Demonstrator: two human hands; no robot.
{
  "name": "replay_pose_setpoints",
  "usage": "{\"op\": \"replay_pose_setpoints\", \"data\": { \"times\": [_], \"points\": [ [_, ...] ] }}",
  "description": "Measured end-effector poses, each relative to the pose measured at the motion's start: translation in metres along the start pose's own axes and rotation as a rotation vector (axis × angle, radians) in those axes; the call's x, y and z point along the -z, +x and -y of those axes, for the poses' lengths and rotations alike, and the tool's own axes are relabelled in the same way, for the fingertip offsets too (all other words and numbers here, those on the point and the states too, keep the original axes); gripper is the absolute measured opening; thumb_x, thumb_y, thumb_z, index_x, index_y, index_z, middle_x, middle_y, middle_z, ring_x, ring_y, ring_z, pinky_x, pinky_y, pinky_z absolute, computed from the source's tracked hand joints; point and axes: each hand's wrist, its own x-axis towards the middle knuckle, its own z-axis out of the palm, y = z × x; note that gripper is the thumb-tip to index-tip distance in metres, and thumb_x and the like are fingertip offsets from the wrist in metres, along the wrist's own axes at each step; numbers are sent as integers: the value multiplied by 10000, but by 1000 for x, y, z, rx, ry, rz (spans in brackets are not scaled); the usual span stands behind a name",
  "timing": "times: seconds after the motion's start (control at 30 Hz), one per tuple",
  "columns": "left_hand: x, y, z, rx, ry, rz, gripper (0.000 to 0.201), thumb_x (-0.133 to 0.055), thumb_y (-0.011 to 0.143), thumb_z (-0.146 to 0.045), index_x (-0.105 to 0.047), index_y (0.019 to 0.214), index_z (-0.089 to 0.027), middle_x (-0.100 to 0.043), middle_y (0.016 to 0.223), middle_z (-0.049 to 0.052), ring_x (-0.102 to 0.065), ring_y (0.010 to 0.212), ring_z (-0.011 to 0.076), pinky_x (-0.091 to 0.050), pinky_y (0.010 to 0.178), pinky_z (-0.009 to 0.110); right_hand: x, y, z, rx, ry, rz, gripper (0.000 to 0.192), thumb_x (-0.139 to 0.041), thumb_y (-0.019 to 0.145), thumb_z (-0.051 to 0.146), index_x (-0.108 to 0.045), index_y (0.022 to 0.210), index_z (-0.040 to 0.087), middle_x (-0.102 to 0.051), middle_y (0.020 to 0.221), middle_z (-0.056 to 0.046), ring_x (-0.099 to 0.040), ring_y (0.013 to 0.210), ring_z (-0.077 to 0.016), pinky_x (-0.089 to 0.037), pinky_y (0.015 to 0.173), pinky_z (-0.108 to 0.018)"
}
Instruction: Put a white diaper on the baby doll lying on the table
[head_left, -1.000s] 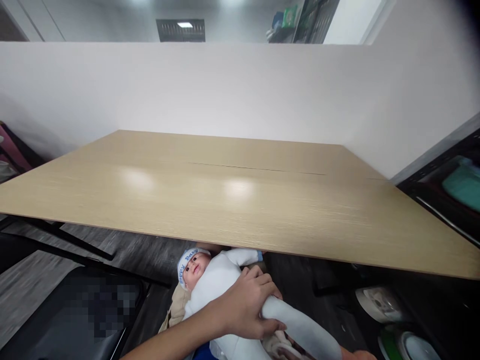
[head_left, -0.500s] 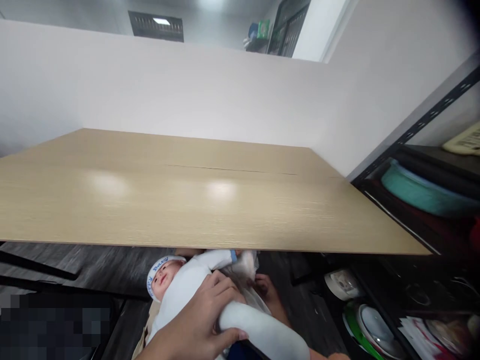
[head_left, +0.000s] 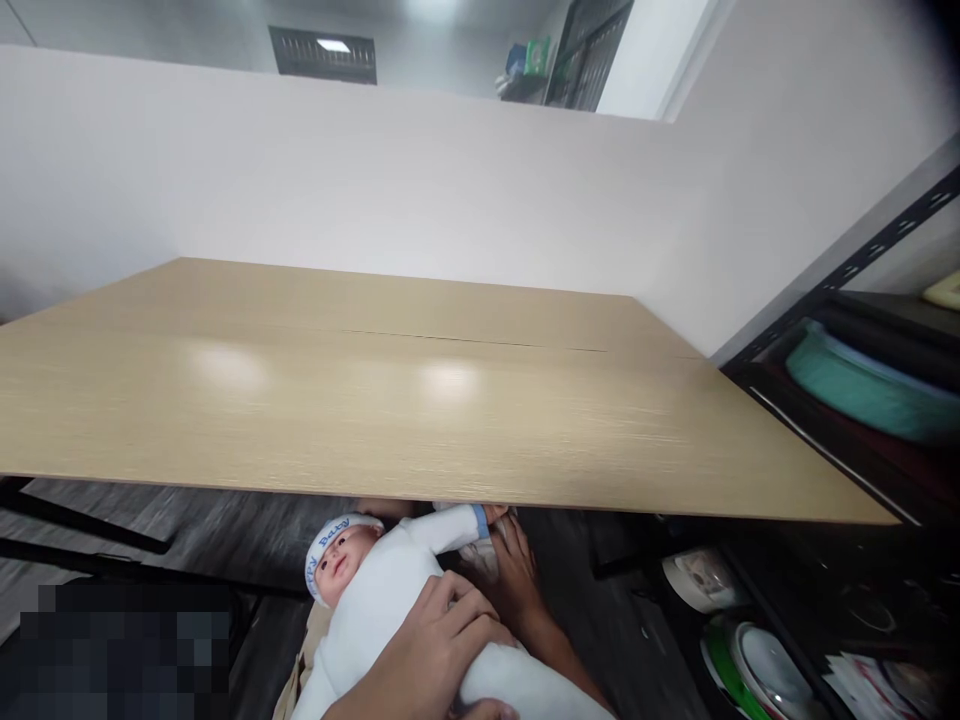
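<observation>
left hand [head_left: 431, 650] grips the white-clad baby doll [head_left: 375, 600] below the table's [head_left: 450, 400] near edge; right hand [head_left: 517, 590] lies by its arm, grip unclear.

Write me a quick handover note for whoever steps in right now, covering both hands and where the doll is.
Left hand: wrapped around the baby doll at its middle, gripping it.
Right hand: reaching by the doll's raised arm, near its blue cuff; whether it grips is unclear.
Doll: in a white suit and cap, held below the near edge of the wooden table, face up.
Done: doll is in hand. Left: it is not on the table yet.
</observation>
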Motion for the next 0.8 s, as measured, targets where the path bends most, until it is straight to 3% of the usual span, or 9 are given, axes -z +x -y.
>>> {"op": "replay_pose_setpoints", "data": {
  "times": [0.13, 0.3, 0.4, 0.5, 0.6, 0.8],
  "points": [
    [-15, -1, 8, -22, 79, -8, 463, -744, 964, -541, -665, 1319, -254, -727, 1218, 68, -583, 1122, 296, -457, 972, 442, -20, 28, 1, -8, 62, 18, 476, -653, 889, 375, -703, 1352, 274, -730, 1393, -110, -598, 1387, -447, -506, 1142, -591],
    [-19, -2, 9, -11, 138, -32, 497, -772, 945, -567, -657, 1314, -255, -731, 1205, 51, -593, 1141, 288, -464, 981, 433, -22, 48, -6, 0, 144, 61, 460, -659, 792, 386, -772, 1212, 235, -789, 1251, -124, -681, 1244, -397, -457, 1178, -606],
    [-16, -1, 6, -11, 139, -21, 506, -770, 946, -587, -653, 1313, -259, -729, 1201, 45, -594, 1142, 283, -466, 990, 433, -12, 45, -13, -71, 212, 32, 475, -659, 810, 422, -758, 1224, 212, -748, 1316, -153, -627, 1328, -406, -446, 1195, -601],
    [-15, -1, 6, -17, 118, -29, 515, -768, 945, -599, -657, 1311, -254, -727, 1188, 49, -591, 1136, 286, -463, 979, 431, 2, 42, -19, -159, 297, -1, 432, -572, 967, 484, -733, 1280, 232, -712, 1384, -132, -577, 1415, -385, -462, 1198, -534],
    [-19, -2, 8, -26, 120, -70, 504, -781, 937, -593, -663, 1298, -261, -729, 1168, 33, -594, 1115, 276, -454, 952, 421, 15, 50, -19, -214, 342, -16, 439, -459, 1080, 508, -708, 1328, 244, -721, 1355, -125, -619, 1365, -349, -526, 1137, -502],
    [-20, 0, 9, -21, 132, -49, 489, -768, 950, -584, -661, 1291, -249, -725, 1173, 45, -595, 1128, 280, -455, 955, 429, 39, 65, -3, -217, 389, -3, 372, -682, 1063, 429, -671, 1362, 209, -672, 1403, -102, -697, 1185, -261, -617, 1007, -477]
  ]
}}
